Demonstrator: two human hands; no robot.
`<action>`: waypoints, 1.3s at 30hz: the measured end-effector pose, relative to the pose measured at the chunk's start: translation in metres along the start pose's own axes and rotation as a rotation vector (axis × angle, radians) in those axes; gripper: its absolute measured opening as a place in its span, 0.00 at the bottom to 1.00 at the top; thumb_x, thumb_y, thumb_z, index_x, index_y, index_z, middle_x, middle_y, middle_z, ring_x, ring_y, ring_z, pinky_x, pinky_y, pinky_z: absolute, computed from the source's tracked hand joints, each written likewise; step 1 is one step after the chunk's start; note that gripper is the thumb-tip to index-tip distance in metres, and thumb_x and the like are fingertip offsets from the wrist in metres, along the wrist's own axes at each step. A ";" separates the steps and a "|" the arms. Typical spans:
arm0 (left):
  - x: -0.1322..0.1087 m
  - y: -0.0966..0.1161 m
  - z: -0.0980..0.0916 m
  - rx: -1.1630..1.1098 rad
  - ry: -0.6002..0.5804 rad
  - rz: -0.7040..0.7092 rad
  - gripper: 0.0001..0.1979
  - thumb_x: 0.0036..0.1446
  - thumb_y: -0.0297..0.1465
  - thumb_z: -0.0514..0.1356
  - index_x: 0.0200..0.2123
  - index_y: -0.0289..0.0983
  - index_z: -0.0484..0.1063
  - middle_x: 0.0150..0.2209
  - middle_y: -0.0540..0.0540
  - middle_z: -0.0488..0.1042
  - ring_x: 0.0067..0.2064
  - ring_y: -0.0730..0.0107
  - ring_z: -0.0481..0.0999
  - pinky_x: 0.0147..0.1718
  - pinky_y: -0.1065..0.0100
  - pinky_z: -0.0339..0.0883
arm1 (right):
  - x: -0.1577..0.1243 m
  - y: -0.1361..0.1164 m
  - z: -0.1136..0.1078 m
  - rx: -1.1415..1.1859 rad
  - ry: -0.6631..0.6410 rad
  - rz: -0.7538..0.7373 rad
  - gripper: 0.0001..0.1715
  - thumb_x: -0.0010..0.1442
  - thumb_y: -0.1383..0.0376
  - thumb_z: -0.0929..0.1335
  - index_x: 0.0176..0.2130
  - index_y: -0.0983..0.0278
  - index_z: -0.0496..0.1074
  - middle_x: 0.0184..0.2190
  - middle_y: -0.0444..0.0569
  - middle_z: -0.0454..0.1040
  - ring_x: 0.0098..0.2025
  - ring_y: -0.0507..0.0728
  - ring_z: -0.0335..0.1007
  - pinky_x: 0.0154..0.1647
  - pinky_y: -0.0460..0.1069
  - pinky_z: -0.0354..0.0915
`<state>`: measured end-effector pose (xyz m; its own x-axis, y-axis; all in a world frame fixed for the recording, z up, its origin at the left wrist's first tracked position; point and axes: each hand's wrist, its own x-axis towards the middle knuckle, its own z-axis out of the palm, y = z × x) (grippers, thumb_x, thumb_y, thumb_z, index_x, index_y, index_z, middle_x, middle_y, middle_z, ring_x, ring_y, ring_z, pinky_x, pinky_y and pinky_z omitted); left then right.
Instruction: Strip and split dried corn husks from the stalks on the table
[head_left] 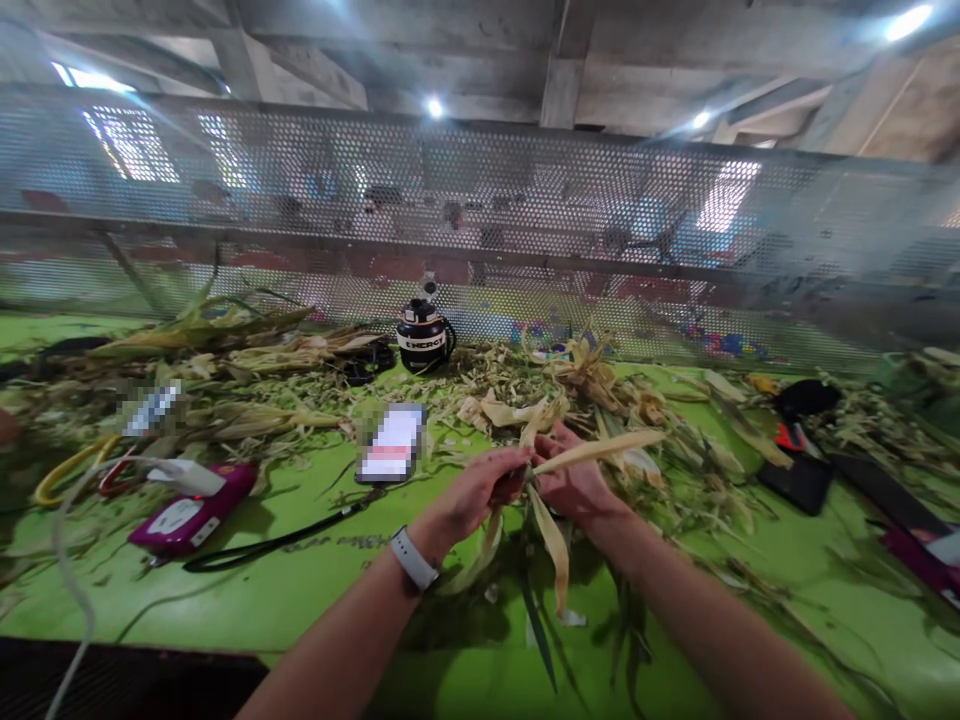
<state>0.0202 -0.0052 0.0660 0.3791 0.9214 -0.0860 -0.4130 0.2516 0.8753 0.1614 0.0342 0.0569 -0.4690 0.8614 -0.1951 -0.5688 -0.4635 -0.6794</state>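
My left hand (486,487) and my right hand (571,480) meet at the middle of the table, with fingers closed around dry corn husk strips. One pale strip (607,450) sticks out to the right past my right hand. Another husk strip (553,545) hangs down between my hands and curls at its lower end. A narrow dark green leaf (536,630) dangles below it. Just beyond my fingers lies a loose heap of husks (581,375). The spot where the strips come together is partly hidden by my fingers.
Husk scraps cover much of the green table (300,620). A lit phone (394,443) lies left of my hands. Further left is a purple power box (196,510) with a plugged-in cable. A black jug (421,337) stands before a perforated metal screen (480,220). A black pouch (796,482) lies right.
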 end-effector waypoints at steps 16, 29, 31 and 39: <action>0.000 -0.006 -0.002 0.170 -0.094 -0.158 0.23 0.41 0.45 0.67 0.16 0.35 0.61 0.13 0.59 0.49 0.17 0.84 0.44 0.20 0.68 0.32 | 0.000 0.012 0.002 -0.321 0.024 -0.299 0.13 0.42 0.59 0.76 0.26 0.65 0.76 0.26 0.45 0.74 0.27 0.48 0.66 0.26 0.42 0.62; 0.007 -0.005 -0.002 -0.084 0.100 -0.010 0.15 0.47 0.41 0.64 0.31 0.34 0.72 0.20 0.52 0.68 0.21 0.79 0.65 0.22 0.75 0.56 | -0.003 -0.013 0.004 -0.221 -0.121 -0.134 0.14 0.45 0.67 0.67 0.35 0.65 0.76 0.31 0.47 0.77 0.30 0.53 0.70 0.30 0.47 0.69; 0.007 -0.006 -0.003 -0.109 0.111 -0.037 0.15 0.47 0.41 0.64 0.32 0.35 0.72 0.23 0.51 0.71 0.23 0.76 0.69 0.24 0.74 0.60 | -0.004 -0.013 0.004 -0.263 -0.190 -0.112 0.15 0.48 0.63 0.67 0.37 0.65 0.75 0.30 0.47 0.76 0.28 0.54 0.70 0.28 0.48 0.68; 0.007 -0.012 0.000 0.088 0.104 0.022 0.17 0.43 0.42 0.67 0.23 0.33 0.70 0.17 0.53 0.67 0.19 0.81 0.60 0.19 0.73 0.48 | 0.002 0.002 0.001 -0.356 0.004 -0.295 0.16 0.43 0.56 0.75 0.26 0.66 0.74 0.26 0.43 0.73 0.25 0.48 0.65 0.27 0.44 0.62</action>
<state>0.0275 -0.0018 0.0549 0.2812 0.9532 -0.1109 -0.3445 0.2081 0.9154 0.1586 0.0348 0.0553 -0.3191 0.9469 0.0405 -0.4098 -0.0992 -0.9068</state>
